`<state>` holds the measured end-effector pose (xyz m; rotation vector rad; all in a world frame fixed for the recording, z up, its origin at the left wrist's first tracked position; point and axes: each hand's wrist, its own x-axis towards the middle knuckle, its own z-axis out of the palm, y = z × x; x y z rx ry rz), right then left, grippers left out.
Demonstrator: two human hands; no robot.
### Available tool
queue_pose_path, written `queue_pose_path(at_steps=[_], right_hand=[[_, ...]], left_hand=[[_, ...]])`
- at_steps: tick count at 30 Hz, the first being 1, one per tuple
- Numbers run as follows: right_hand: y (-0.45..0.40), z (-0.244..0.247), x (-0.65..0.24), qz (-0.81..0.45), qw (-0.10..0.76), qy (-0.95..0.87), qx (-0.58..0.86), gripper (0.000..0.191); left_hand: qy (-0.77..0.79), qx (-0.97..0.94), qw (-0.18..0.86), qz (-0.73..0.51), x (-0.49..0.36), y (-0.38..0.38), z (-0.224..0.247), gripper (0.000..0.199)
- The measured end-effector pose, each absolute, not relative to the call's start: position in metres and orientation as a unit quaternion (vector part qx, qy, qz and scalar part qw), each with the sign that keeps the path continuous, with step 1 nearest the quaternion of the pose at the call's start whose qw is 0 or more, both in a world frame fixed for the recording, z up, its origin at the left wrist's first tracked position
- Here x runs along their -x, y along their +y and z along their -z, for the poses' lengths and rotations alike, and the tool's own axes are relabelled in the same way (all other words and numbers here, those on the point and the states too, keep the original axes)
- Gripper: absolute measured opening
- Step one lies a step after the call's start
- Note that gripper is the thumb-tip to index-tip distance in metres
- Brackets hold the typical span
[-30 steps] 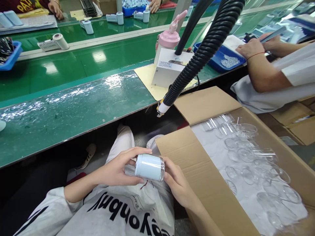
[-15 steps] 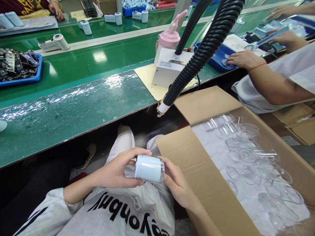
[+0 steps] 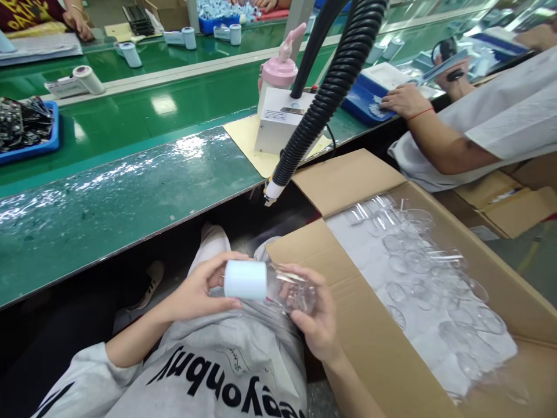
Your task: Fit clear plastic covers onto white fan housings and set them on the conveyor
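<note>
Over my lap, my left hand [image 3: 204, 290] grips a light blue cylinder [image 3: 246, 280] by its left end, thumb below and fingers above. To its right, my right hand [image 3: 315, 313] is wrapped round a clear plastic cup [image 3: 296, 291], blurred by motion. The cup's open side faces the cylinder's right end; whether the two still overlap at the rim I cannot make out. Right of my hands, an open cardboard box [image 3: 348, 325] holds many similar clear cups [image 3: 418, 261] on white sheeting.
A black corrugated hose [image 3: 322, 110] hangs with its nozzle above my knees. On the green bench [image 3: 130, 191] stand a white device [image 3: 278, 125] and a pink-lidded bottle [image 3: 279, 72]. A blue tray of dark parts [image 3: 28, 130] sits left. A co-worker's arm [image 3: 452, 139] is at right.
The clear cup, which covered the blue cylinder, has been drawn off it to the right by my right hand. The cylinder stays in my left hand. The view has shifted slightly right.
</note>
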<state>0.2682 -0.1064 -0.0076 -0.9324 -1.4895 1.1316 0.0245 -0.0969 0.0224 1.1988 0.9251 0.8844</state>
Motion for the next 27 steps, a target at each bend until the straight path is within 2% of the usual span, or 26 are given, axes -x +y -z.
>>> queue_pose_path(at_steps=[4, 11, 21, 27], right_hand=[[-0.104, 0.001, -0.286, -0.369, 0.587, -0.582, 0.424, 0.042], [-0.105, -0.02, -0.304, -0.229, 0.559, -0.671, 0.429, 0.047], [-0.118, -0.027, -0.305, -0.216, 0.535, -0.673, 0.463, 0.045], [-0.135, -0.017, -0.317, -0.213, 0.524, -0.637, 0.524, 0.045]], left_hand=[[0.52, -0.436, 0.59, -0.438, -0.007, -0.09, -0.009, 0.051], [0.568, -0.318, 0.635, -0.415, 0.004, -0.087, 0.012, 0.057], [0.55, -0.325, 0.67, -0.379, -0.016, -0.082, 0.016, 0.046], [0.515, -0.313, 0.721, -0.341, -0.025, -0.082, 0.019, 0.048]])
